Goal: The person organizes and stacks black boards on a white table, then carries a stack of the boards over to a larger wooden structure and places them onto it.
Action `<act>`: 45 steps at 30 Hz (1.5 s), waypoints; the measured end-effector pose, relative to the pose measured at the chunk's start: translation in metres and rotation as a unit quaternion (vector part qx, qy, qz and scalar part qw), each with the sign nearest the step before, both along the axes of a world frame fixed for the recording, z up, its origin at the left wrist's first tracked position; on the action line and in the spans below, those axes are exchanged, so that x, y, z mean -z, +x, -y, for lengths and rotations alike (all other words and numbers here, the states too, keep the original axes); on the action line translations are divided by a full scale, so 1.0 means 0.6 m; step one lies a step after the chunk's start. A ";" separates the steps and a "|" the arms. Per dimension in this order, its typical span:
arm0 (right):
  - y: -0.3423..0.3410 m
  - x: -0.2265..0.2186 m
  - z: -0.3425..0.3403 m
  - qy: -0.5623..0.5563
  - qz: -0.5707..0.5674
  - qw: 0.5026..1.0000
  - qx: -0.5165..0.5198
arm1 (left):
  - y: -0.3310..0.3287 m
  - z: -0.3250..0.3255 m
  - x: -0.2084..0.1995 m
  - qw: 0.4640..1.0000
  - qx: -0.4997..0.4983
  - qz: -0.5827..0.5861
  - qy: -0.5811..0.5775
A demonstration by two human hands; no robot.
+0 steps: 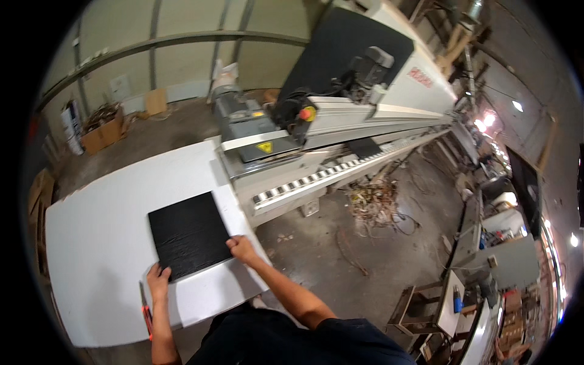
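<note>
- I see a square black panel with a rough, wood-grained face (188, 236) lying flat on a large white tabletop (103, 249), toward the table's 3 o'clock edge, turned slightly out of line with it.
- My left hand (159, 277) rests on the panel's near corner at about 7 o'clock, fingers spread and pressing flat, not wrapped around anything.
- My right hand (242, 248) sits at the panel's 4 o'clock corner, fingers curled over the edge in a light pinch on the board.
- I judge the panel stiff and thin, likely light enough for two hands; the textured face should give grip, while the smooth white top would let it slide easily. Opposite edges or corners look like the sound places to take hold, since the corners could chip if knocked.
- An orange-handled tool (146, 316) lies on the table just beside my left wrist, at 6 o'clock from the panel.
- At 1 o'clock stands a long grey-and-white machine (340, 115) with a roller track (316, 176) and a red stop button (307, 113).
- The concrete floor (316, 243) carries a tangle of scrap strips (372, 204) at 3 o'clock; cardboard boxes (103, 131) sit by the far wall at 11 o'clock.
</note>
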State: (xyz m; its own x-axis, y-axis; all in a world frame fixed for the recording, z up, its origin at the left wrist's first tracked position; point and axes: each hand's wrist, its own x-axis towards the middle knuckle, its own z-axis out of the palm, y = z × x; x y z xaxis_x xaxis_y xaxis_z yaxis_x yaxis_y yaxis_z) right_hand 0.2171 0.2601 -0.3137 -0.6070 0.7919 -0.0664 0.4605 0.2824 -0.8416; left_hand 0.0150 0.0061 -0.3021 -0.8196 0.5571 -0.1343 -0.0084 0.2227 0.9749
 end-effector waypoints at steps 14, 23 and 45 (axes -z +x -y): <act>0.026 0.027 0.017 0.059 -0.088 0.994 0.019 | -0.017 0.013 0.035 0.996 -0.010 0.089 0.029; 0.059 0.016 0.010 -0.017 -0.146 0.988 -0.053 | -0.004 0.034 0.020 0.997 0.009 0.069 0.032; 0.074 -0.058 -0.322 -0.090 -0.354 0.839 0.402 | 0.057 -0.003 -0.120 0.990 -0.071 -0.120 -0.024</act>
State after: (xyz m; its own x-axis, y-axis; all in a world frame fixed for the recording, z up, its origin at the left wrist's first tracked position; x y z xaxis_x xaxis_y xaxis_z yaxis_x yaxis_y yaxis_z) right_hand 0.2615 0.4533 -0.2789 0.1821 0.9803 -0.0761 -0.1929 -0.0403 -0.9804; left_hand 0.0490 0.0077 -0.2301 -0.9005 0.4321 0.0491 0.1869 0.2825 0.9409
